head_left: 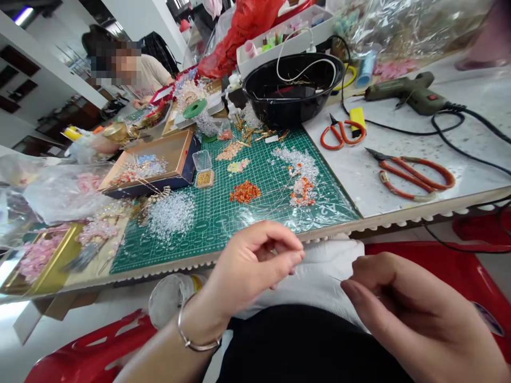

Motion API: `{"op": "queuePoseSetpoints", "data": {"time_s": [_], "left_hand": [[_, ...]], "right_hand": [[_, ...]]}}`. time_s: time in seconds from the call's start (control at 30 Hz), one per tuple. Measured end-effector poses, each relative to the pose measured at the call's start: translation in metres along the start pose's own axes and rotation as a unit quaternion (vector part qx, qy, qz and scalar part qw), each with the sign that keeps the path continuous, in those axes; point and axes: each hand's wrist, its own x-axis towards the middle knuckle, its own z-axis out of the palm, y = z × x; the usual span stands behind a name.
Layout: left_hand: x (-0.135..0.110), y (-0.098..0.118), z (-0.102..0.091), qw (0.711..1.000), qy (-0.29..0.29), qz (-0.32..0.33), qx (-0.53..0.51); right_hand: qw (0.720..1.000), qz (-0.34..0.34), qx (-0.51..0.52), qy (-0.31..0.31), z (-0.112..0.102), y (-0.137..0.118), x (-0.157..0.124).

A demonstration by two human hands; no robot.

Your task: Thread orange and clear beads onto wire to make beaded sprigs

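My left hand (259, 266), with a bangle at its wrist, is closed in a pinch in front of the table edge. What sits between its fingertips is too small to make out. To its right, over my lap, my right hand (403, 303) is pinched too, and a faint thin line shows at its fingertips. The two hands are apart. Beyond them on the green cutting mat (207, 223) lie orange beads (245, 192), thin wires (275, 192) and a pile of clear and orange beads (302, 190). A heap of clear beads (171, 213) lies farther left.
Orange-handled pliers (419, 173), small cutters (343, 133) and a glue gun (411, 93) lie at the right. A black basin (293, 90) stands at the back, a bead-filled box (155, 165) at the left. Another person (147, 72) sits across the table.
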Motion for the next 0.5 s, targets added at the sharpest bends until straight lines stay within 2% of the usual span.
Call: {"op": "queuePoseSetpoints", "data": {"time_s": [0.13, 0.3, 0.5], "left_hand": [[-0.015, -0.017, 0.013, 0.991, -0.011, -0.061, -0.120], [-0.028, -0.025, 0.020, 0.948, -0.039, -0.122, -0.291], [-0.035, -0.026, 0.020, 0.932, -0.010, -0.153, -0.327]], "right_hand": [[0.999, -0.030, -0.025, -0.004, -0.001, -0.007, -0.011], [0.994, -0.070, -0.075, -0.026, -0.001, -0.015, -0.023], [0.976, -0.145, -0.156, -0.037, 0.000, -0.022, -0.024]]}}
